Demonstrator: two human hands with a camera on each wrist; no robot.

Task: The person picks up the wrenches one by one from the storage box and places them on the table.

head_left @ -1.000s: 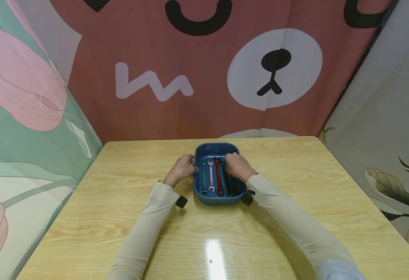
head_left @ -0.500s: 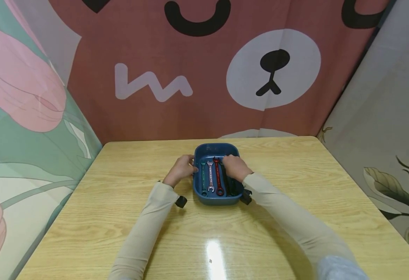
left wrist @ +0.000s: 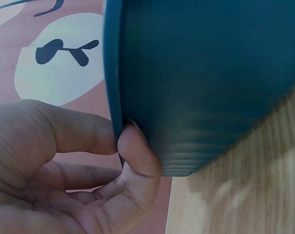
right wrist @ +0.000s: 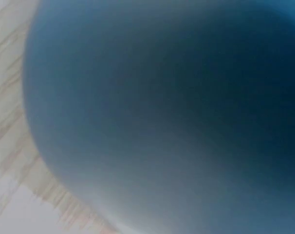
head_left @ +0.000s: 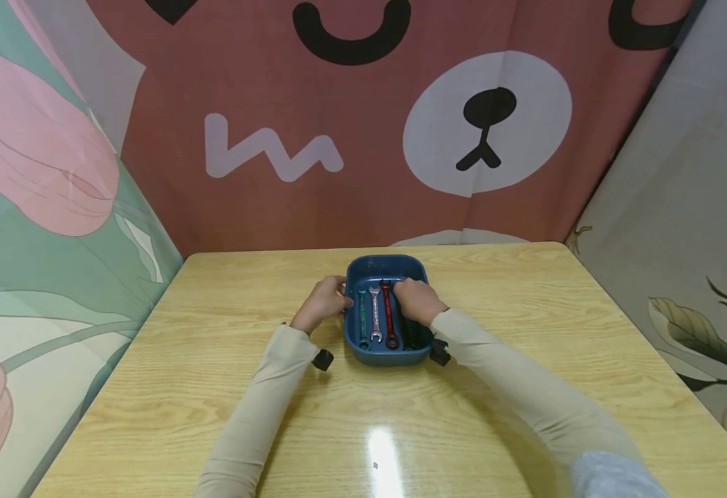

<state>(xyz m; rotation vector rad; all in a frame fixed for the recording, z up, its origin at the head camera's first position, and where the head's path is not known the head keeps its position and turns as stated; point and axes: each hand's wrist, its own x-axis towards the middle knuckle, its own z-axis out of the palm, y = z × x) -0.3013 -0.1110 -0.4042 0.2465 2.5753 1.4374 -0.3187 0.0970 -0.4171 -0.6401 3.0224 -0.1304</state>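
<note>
A blue plastic bin [head_left: 385, 358] sits on the table. Inside lie a green wrench [head_left: 363, 319], a pinkish silver wrench [head_left: 375, 315] and a red wrench [head_left: 389, 315], side by side. Right of the red one is a dark tool [head_left: 407, 333], partly covered by my right hand [head_left: 419, 299]. That hand reaches over the bin's right side, fingertips down beside the red wrench's far end; I cannot tell what they hold. With thumb and fingers, my left hand [left wrist: 89, 161] pinches the bin's left rim. The right wrist view shows only blurred blue bin wall.
The wooden table [head_left: 263, 297] extends around the bin on every side. Behind it hangs a brown cloth with a bear print [head_left: 363, 207]. Patterned cloths flank the table at left and right. A dark wrist device [head_left: 322, 360] sits below the left hand.
My right hand has shifted slightly left over the dark tool, toward the red wrench. The left hand keeps its grip on the rim, and the bin stays in place.
</note>
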